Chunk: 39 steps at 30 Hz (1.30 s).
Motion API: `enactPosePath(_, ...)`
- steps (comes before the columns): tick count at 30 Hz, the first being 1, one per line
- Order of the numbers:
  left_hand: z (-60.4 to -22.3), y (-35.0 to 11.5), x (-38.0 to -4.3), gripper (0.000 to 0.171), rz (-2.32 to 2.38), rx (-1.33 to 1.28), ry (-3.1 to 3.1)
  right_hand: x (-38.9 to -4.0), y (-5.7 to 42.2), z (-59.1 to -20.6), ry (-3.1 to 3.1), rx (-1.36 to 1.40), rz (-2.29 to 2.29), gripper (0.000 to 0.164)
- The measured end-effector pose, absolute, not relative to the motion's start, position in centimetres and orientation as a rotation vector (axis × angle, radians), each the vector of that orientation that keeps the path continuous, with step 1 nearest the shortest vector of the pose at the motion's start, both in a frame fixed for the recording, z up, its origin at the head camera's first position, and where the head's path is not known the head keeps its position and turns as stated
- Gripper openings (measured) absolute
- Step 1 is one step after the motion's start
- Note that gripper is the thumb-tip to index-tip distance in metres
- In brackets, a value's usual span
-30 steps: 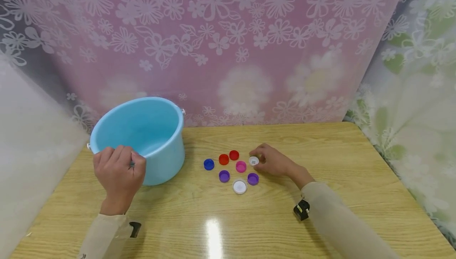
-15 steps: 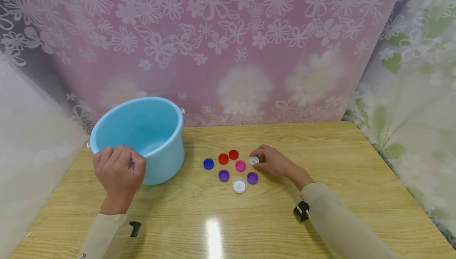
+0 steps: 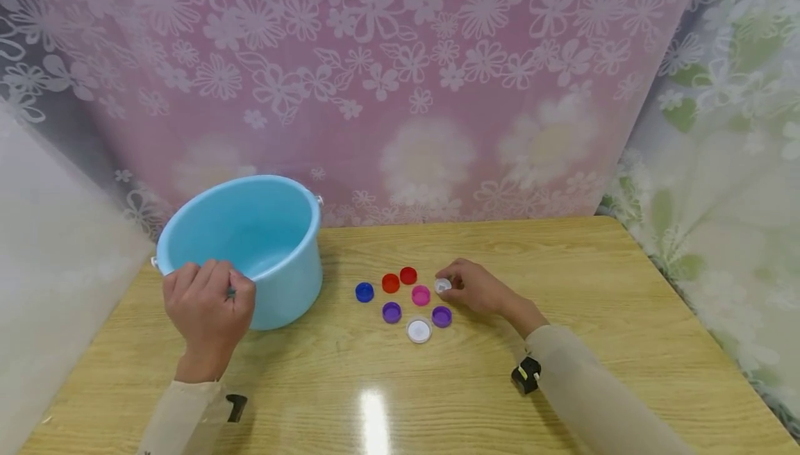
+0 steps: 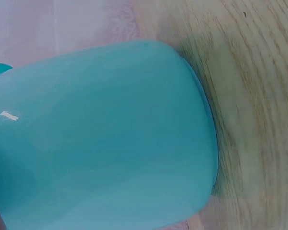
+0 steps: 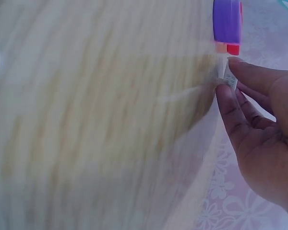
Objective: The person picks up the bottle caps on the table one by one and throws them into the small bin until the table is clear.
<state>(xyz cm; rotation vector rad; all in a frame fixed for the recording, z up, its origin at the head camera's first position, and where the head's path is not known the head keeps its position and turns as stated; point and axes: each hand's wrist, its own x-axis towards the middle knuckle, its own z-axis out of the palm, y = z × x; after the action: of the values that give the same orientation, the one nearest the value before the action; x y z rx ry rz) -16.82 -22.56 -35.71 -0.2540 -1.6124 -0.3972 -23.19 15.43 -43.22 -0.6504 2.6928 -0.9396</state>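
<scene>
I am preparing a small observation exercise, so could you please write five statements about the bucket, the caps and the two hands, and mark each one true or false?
1. The left hand grips the blue bucket at its near side. True.
2. Of the loose caps, the blue cap lies nearest to the bucket. True.
3. The right hand pinches the blue cap. False: it pinches a small white cap.
4. Two red caps lie next to each other on the table. True.
5. The bucket is filled to the brim with caps. False: no cap shows in the visible part of its inside.
</scene>
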Motion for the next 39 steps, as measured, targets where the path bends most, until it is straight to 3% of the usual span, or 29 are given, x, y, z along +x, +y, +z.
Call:
enactPosePath(6,-35.8,-22.5,-16.9,0.026,-0.4,-0.256,-1.608,-23.0,14.6,-42.4,2.751,-0.69,-0.993,0.039)
enactPosePath(19,-35.7,-22.5,-16.9,0.027,-0.403,-0.255,-1.613,-22.5,10.4,-36.8,2.824,-0.669,-1.325,0.039)
enactPosePath(39,-35.7,-22.5,-16.8,0.026,-0.384,-0.245,-1.629,-22.8,3.7,-31.6,2.691,-0.873,-1.593,0.037)
